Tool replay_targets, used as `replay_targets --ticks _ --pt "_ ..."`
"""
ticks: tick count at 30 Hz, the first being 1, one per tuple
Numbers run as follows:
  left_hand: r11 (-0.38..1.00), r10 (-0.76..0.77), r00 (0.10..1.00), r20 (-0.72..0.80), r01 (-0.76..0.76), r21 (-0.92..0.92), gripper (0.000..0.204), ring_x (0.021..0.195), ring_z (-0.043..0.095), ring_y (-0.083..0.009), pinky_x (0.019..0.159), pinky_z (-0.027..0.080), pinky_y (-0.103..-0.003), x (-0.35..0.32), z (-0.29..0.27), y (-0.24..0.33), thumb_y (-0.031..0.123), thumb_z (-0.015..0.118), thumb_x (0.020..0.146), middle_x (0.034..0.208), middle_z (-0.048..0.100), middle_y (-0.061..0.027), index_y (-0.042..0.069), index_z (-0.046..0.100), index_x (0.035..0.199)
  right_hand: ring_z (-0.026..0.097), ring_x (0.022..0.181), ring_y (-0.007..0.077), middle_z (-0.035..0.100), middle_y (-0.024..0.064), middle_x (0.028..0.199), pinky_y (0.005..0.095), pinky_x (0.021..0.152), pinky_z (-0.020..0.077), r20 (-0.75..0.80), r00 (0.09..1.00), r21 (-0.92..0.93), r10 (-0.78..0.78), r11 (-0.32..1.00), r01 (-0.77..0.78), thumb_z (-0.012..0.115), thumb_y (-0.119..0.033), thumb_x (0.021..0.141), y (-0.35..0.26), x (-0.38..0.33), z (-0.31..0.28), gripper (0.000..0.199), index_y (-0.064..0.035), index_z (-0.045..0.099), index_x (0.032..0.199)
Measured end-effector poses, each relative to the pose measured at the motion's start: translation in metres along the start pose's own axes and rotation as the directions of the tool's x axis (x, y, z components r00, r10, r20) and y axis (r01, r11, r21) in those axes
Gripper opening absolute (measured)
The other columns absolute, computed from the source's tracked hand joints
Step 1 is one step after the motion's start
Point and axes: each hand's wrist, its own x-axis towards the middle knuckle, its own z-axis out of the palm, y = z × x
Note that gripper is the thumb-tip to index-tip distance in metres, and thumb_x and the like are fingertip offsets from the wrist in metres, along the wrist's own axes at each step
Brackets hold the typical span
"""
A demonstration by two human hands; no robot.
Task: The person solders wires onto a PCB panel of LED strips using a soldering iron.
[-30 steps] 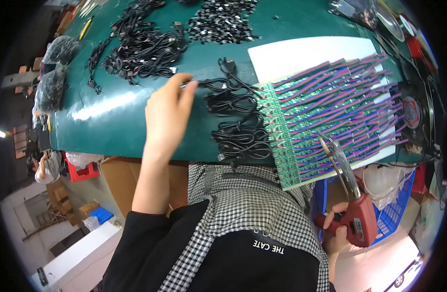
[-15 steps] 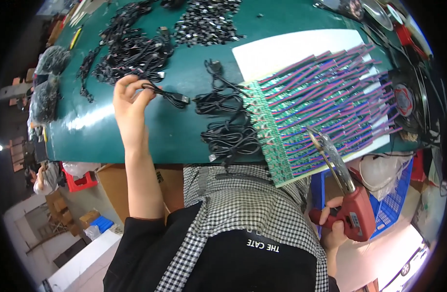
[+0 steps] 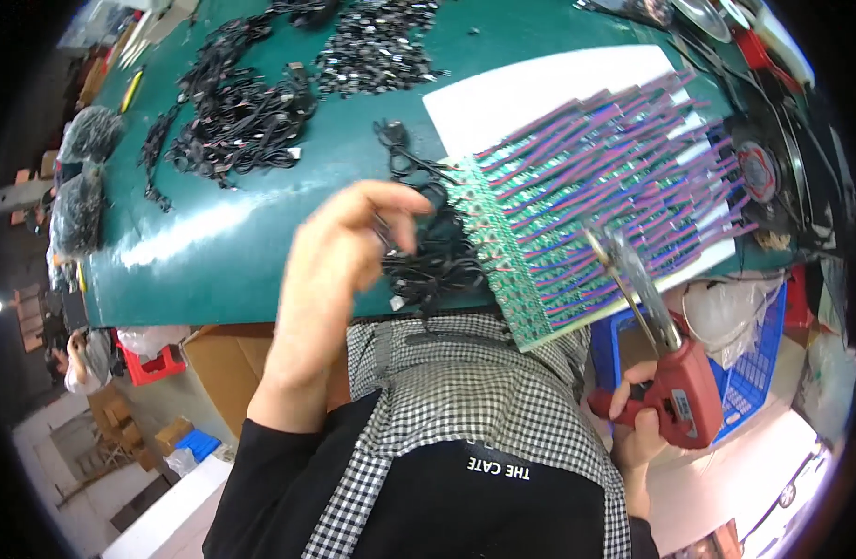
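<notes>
My left hand hovers over the black cables left of the circuit boards, fingers bent and smeared by motion. Whether a cable is in them cannot be made out. Beneath and beside it lie coiled black USB cables, partly covered by the hand; one cable plug points away from me. In my right hand is a red soldering gun, gripped by its handle. Its metal tip reaches up over the green circuit boards, which lie in a row with red and blue wires running right.
Under the boards is a white sheet. Tangled black cables and a pile of small metal-and-black parts lie on the green table. Plastic-wrapped bundles sit at its left edge; a blue basket stands below right.
My left hand has moved right from the cable pile to beside the boards, and the cable it held is no longer plainly visible. The soldering gun has barely shifted.
</notes>
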Motion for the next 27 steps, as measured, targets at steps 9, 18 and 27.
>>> replay_targets --ticks 9,18,27 --pt "0.992 -0.051 0.745 0.665 0.115 -0.052 0.011 0.082 0.051 -0.0139 0.074 0.042 -0.028 -0.018 0.064 -0.002 0.006 0.046 0.092 0.085 0.053 -0.0085 -0.002 0.046 0.1 0.059 0.079 0.0133 0.054 0.0088 0.093 0.024 0.069 0.0496 0.106 0.953 -0.089 0.283 0.958 -0.274 0.069 0.002 0.075 -0.022 0.033 0.051 0.045 -0.0004 0.046 0.114" --pt "0.991 -0.082 0.743 0.664 0.134 -0.027 0.013 0.077 0.055 -0.0071 0.067 0.048 -0.022 -0.018 0.072 -0.006 0.004 0.052 0.091 0.091 0.054 -0.0035 -0.003 0.05 0.102 0.056 0.092 0.0105 0.055 0.005 0.095 0.0258 0.081 0.0477 0.316 0.938 -0.19 0.139 0.978 -0.081 0.057 0.0 0.088 -0.017 0.037 0.043 0.036 -0.001 0.044 0.121" --pt "0.963 -0.193 0.75 0.633 0.267 -0.023 0.009 0.069 0.058 -0.0082 0.062 0.048 -0.021 -0.018 0.074 -0.003 0.0 0.053 0.088 0.078 0.063 -0.0085 -0.004 0.05 0.097 0.056 0.082 0.0112 0.055 0.0062 0.087 0.0231 0.072 0.0483 0.218 0.965 -0.028 0.145 0.989 -0.143 0.064 0.003 0.081 -0.013 0.036 0.05 0.034 -0.0016 0.048 0.112"
